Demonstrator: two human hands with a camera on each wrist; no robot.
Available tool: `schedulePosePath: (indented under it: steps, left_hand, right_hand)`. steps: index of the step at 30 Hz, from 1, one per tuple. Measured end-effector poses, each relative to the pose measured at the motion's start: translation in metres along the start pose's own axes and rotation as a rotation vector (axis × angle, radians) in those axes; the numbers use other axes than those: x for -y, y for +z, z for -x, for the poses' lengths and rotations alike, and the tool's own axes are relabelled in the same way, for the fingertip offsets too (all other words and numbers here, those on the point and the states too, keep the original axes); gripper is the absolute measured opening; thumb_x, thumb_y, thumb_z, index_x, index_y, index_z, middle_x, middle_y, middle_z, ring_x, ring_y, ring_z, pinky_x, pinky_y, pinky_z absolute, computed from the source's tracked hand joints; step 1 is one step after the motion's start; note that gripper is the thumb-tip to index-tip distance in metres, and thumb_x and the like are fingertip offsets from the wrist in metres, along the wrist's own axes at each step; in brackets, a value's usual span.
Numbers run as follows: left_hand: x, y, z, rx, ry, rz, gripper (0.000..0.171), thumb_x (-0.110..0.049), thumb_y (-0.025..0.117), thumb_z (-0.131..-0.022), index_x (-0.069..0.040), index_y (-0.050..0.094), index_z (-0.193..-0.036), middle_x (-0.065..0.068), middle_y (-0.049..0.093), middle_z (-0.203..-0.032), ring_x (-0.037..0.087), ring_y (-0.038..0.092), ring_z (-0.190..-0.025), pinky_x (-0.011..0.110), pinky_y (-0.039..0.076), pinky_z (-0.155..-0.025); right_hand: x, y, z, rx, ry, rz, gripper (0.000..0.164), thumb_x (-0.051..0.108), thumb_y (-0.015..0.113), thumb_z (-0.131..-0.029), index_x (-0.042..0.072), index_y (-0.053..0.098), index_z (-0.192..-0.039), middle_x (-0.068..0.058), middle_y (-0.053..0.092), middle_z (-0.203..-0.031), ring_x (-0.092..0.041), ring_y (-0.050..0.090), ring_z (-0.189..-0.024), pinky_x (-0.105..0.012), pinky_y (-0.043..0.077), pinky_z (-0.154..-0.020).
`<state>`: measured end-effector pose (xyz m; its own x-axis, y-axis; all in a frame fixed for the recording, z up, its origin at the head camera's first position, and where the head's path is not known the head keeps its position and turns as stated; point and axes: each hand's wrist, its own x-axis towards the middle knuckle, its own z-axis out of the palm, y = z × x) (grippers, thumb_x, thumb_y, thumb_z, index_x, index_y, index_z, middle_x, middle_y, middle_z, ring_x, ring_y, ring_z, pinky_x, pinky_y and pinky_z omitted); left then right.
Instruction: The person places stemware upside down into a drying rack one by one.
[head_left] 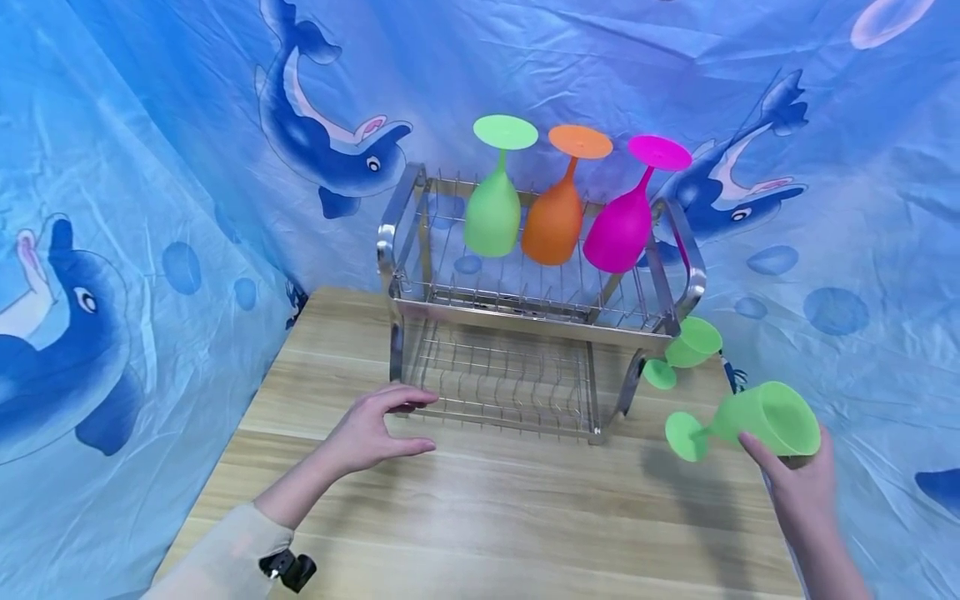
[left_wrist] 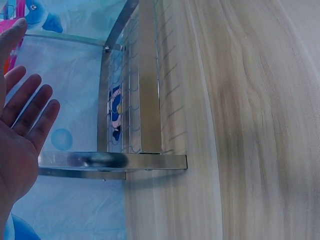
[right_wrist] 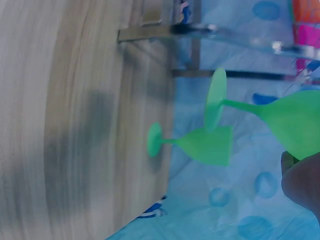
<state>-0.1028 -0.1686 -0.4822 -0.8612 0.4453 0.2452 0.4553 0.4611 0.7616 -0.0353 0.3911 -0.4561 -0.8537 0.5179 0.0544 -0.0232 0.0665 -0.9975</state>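
My right hand point(head_left: 806, 483) grips a green wine glass point(head_left: 772, 421) by its bowl, held above the table's right side with the foot pointing left. Behind it, a second green wine glass point(head_left: 693, 342) stands on the table beside the rack; in the right wrist view that glass point(right_wrist: 207, 145) is untouched. My left hand point(head_left: 375, 429) hovers near the rack's front left corner, fingers apart and holding nothing. On the top tier of the metal dish rack point(head_left: 495, 312), a light green glass point(head_left: 492, 212), an orange glass point(head_left: 555, 221) and a magenta glass point(head_left: 619, 227) sit upside down, feet up.
The rack's lower wire tier point(head_left: 510, 383) sits just above the wooden table point(head_left: 465, 517). A blue dolphin-print cloth point(head_left: 195, 167) hangs behind and along both sides. A small black device point(head_left: 288, 571) is strapped to the left sleeve point(head_left: 232, 554).
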Motion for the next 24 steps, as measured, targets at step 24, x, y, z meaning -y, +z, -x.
schedulePosePath:
  steps: [24]
  left_hand:
    - [-0.077,0.017,-0.046,0.108,0.226,-0.037,0.047,-0.033,0.092,-0.085,-0.022,0.077,-0.128,-0.009,0.075,-0.126,0.012,0.069,-0.12,0.039,0.059,-0.101]
  right_hand:
    - [0.052,0.088,0.06,0.637,-0.186,-0.384,0.063,-0.012,0.061,-0.098,0.007,0.044,-0.156,-0.006,0.064,-0.137,-0.014,0.064,-0.121,-0.025,0.055,-0.102]
